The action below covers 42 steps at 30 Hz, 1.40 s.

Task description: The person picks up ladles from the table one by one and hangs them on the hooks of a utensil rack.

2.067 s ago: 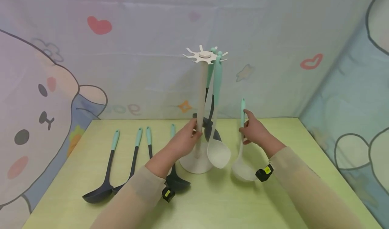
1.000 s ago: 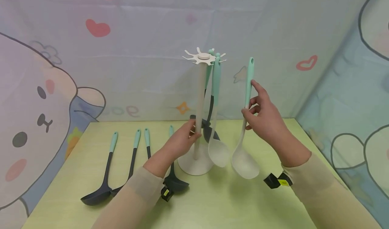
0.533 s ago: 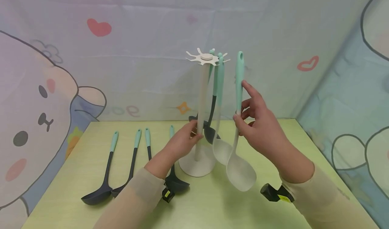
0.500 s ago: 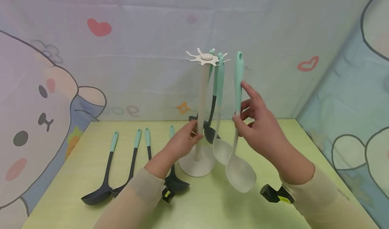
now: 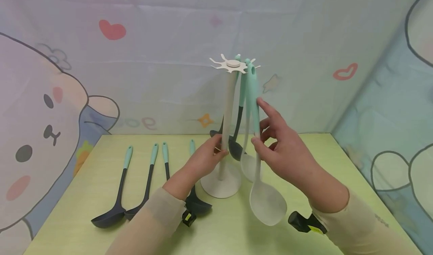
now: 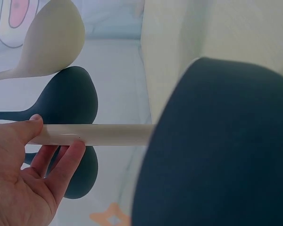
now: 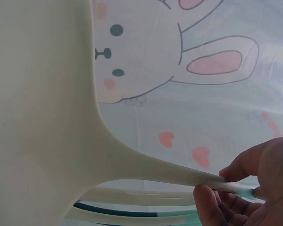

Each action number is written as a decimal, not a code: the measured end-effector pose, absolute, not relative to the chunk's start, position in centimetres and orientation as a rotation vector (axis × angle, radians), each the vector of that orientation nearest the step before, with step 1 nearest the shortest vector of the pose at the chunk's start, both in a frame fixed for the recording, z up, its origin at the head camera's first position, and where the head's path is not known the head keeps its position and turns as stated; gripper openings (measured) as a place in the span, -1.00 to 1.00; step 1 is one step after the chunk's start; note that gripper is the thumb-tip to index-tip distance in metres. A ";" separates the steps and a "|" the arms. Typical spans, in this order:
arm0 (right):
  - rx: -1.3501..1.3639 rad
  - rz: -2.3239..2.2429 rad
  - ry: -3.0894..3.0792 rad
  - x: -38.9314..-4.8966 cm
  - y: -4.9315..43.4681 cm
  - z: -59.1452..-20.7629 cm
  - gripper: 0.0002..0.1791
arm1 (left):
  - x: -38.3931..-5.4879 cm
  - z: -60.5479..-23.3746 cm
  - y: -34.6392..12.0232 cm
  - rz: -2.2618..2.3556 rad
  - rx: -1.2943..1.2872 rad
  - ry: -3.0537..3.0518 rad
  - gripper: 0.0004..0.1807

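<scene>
Currently, the white ladle [image 5: 268, 204] hangs bowl-down beside the white rack [image 5: 220, 190], pinched between thumb and fingers of the right hand [image 5: 285, 147], its mint tip at the pronged crown [image 5: 233, 64], contact unclear. The left hand [image 5: 203, 157] pinches the rack's pole [image 5: 229, 108]; farther left, four dark-shafted utensils [image 5: 120, 187] lie on the table [image 5: 230, 230].

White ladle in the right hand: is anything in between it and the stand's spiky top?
Nothing visible stands between the white ladle, held by the right hand, and the stand's spiky top. A hanging white utensil appears close behind the ladle; I can't tell if they touch.
</scene>
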State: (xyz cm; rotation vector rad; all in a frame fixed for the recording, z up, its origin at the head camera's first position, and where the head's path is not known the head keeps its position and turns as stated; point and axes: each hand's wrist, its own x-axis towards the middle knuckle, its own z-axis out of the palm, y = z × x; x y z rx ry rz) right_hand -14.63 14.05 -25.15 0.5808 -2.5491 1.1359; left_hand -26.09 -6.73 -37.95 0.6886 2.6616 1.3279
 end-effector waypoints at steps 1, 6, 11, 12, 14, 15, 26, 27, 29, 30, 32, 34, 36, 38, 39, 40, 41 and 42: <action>0.579 1.126 -2.556 -14.7 14.0 -25.2 -0.11 | -26.1 -38.0 -6.7 1.330 0.690 2.661 -0.60; 0.586 1.107 -2.572 -14.9 13.9 -25.4 -0.11 | -26.1 -38.0 -6.7 1.323 0.693 2.670 -0.60; 0.605 1.120 -2.573 -14.9 13.6 -25.3 -0.12 | -26.1 -38.0 -6.7 1.314 0.697 2.675 -0.60; 0.604 1.123 -2.577 -15.0 13.5 -25.3 -0.12 | -26.1 -38.0 -6.7 1.312 0.698 2.677 -0.60; 0.592 1.125 -2.589 -15.1 13.3 -25.3 -0.12 | -26.1 -38.0 -6.7 1.306 0.696 2.682 -0.60; 0.584 1.128 -2.595 -15.2 13.2 -25.3 -0.12 | -26.1 -37.9 -6.7 1.304 0.693 2.684 -0.60; 0.532 1.209 -2.548 -16.3 11.9 -26.6 -0.13 | -26.1 -38.0 -6.8 1.287 0.702 2.706 -0.60; 0.535 1.221 -2.538 -16.4 11.9 -26.8 -0.12 | -26.1 -38.0 -6.8 1.287 0.700 2.706 -0.60; 0.539 1.244 -2.517 -16.6 11.7 -27.2 -0.12 | -26.0 -38.0 -6.8 1.288 0.694 2.706 -0.59; 0.540 1.255 -2.506 -16.6 11.6 -27.4 -0.11 | -26.0 -38.0 -6.8 1.288 0.692 2.705 -0.59; 0.546 1.267 -2.483 -16.8 11.5 -27.7 -0.10 | -26.0 -38.1 -6.8 1.289 0.689 2.703 -0.58; 0.553 1.269 -2.457 -16.9 11.4 -28.0 -0.09 | -26.0 -38.2 -6.9 1.289 0.689 2.704 -0.58; 0.558 1.267 -2.435 -17.1 11.2 -28.3 -0.08 | -26.1 -38.2 -6.9 1.290 0.690 2.703 -0.58; 0.559 1.268 -2.420 -17.3 11.1 -28.6 -0.06 | -26.1 -38.3 -6.9 1.287 0.691 2.700 -0.57; 0.560 1.270 -2.415 -17.4 11.1 -28.7 -0.06 | -26.1 -38.3 -6.9 1.285 0.690 2.699 -0.57; 0.560 1.267 -2.414 -17.5 11.0 -28.8 -0.05 | -26.1 -38.3 -6.8 1.284 0.691 2.698 -0.56; 0.558 1.267 -2.414 -17.6 11.0 -28.9 -0.05 | -26.2 -38.3 -6.8 1.283 0.694 2.696 -0.56; 0.555 1.272 -2.414 -17.7 11.0 -29.0 -0.05 | -26.2 -38.3 -6.8 1.282 0.696 2.697 -0.56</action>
